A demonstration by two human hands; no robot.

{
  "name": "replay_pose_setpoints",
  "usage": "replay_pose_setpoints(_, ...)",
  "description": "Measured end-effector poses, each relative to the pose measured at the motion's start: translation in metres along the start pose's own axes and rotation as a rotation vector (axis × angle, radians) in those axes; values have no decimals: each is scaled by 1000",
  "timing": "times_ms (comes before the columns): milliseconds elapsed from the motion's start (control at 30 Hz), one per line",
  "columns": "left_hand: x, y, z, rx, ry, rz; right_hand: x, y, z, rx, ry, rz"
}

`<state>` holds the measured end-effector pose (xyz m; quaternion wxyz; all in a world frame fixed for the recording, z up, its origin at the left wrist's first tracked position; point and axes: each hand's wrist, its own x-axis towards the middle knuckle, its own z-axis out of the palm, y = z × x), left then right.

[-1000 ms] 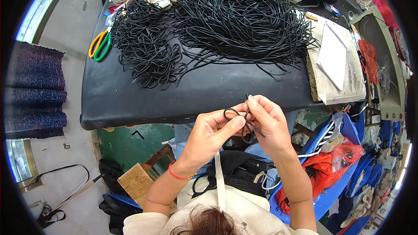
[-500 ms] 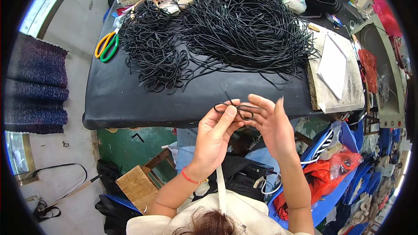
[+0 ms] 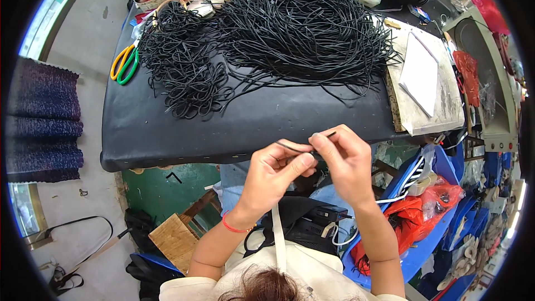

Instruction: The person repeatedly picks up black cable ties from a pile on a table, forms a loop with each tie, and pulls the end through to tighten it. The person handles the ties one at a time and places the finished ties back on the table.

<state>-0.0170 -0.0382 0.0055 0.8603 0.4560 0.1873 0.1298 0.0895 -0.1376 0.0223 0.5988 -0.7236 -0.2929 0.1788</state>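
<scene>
Close together at the table's front edge, both my hands pinch a thin black cord. My left hand has thumb and fingers closed on it, and a curved bit of cord sticks out above the fingers. Thumb and forefinger of my right hand grip the cord too, with a short end showing past the fingertips. Most of the cord between them is hidden by my fingers. Beyond lie a pile of looped black cords and, to its right, a larger heap of long loose cords.
Scissors with one orange and one green handle lie left on the black-covered table. A worn board bears a white slab at the right. A blue bin with red plastic bags stands beside my right arm.
My right hand, fingers spread before, has closed on the cord. The loops that showed at my left fingertips are now mostly covered. The view has shifted slightly.
</scene>
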Motion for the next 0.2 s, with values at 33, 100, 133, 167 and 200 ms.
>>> replay_pose_setpoints(33,-2,-1,-1,48,-15,11,2,4,-1,36,-17,68)
replay_pose_setpoints(100,1,0,-4,131,19,16,9,7,-2,35,-88,140)
replay_pose_setpoints(133,0,3,-12,191,32,27,13,7,2,-2,-144,145)
replay_pose_setpoints(167,-3,8,-22,253,41,35,17,6,6,-35,-195,153)
replay_pose_setpoints(200,-3,8,-22,255,40,33,17,6,6,-34,-193,154)
